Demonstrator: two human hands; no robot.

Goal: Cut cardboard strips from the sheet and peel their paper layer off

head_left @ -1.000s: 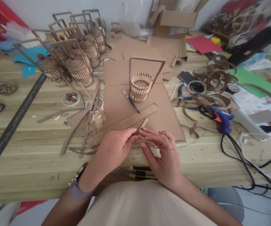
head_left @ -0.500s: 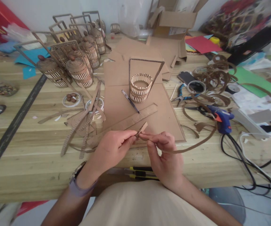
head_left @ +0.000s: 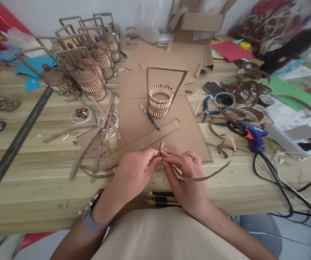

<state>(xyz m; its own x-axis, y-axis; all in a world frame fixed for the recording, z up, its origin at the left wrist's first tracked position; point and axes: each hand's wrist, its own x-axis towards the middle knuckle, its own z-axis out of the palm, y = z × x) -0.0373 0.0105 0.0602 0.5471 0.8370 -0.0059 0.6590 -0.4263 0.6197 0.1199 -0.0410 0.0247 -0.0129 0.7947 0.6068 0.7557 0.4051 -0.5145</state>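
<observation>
My left hand (head_left: 134,169) pinches a small piece of corrugated cardboard (head_left: 161,145) between thumb and forefinger, just above the front edge of the cardboard sheet (head_left: 195,139). My right hand (head_left: 186,175) meets it there, fingertips closed on a thin brown cardboard strip (head_left: 208,177) laid against that piece. The strip's tail curves out to the right beneath the hand; fingers hide where the two parts join. Beyond the hands stands a small basket (head_left: 161,106) of pale sticks and brown bands with a tall squared handle. A pen (head_left: 149,117) and a long flat cardboard strip (head_left: 155,136) lie nearer.
Several lidded baskets (head_left: 90,81) crowd the back left. On the right are a blue glue gun (head_left: 257,137) with cables, pliers (head_left: 206,108) and curled cardboard strips (head_left: 249,81). Utility knives (head_left: 162,199) lie at the table's front edge. A cardboard box (head_left: 200,25) stands behind.
The small cardboard piece has turned more upright, and my right fingers have closed in around it. The strip's tail has drawn in from the right, its end now short of the glue gun.
</observation>
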